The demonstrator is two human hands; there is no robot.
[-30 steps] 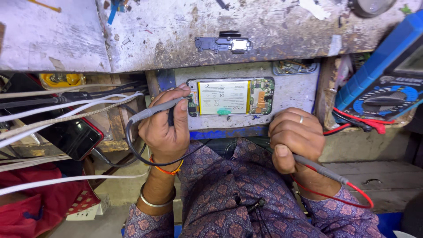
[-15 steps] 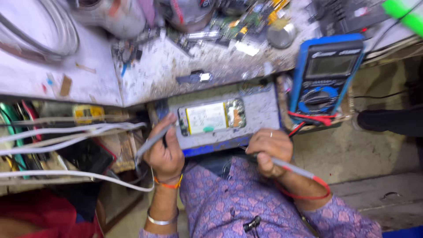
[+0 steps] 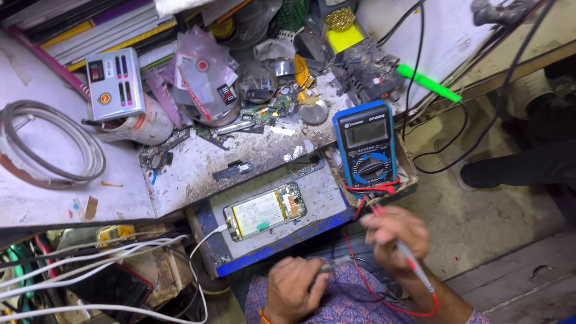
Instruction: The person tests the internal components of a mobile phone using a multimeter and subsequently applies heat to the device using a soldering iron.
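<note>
An opened phone (image 3: 264, 211) with its pale battery showing lies on a grey mat on a blue-edged board (image 3: 282, 243). My left hand (image 3: 295, 288) is pulled back below the board and grips a grey test probe (image 3: 333, 264). My right hand (image 3: 394, 235), blurred by motion, holds a red test probe (image 3: 414, 264) with a red lead trailing down. Both hands are apart from the phone. A blue multimeter (image 3: 367, 143) rests to the right of the phone, with red and black leads plugged into it.
The worn white bench (image 3: 198, 162) carries scattered parts, a coil of grey cable (image 3: 51, 144), a grey box with coloured buttons (image 3: 114, 84) and plastic bags. White cables (image 3: 90, 252) run below at left. A person's dark leg (image 3: 522, 168) is at right.
The view has tilted up and back, showing more of the bench. Both hands have drawn away from the phone toward my lap, still holding their probes.
</note>
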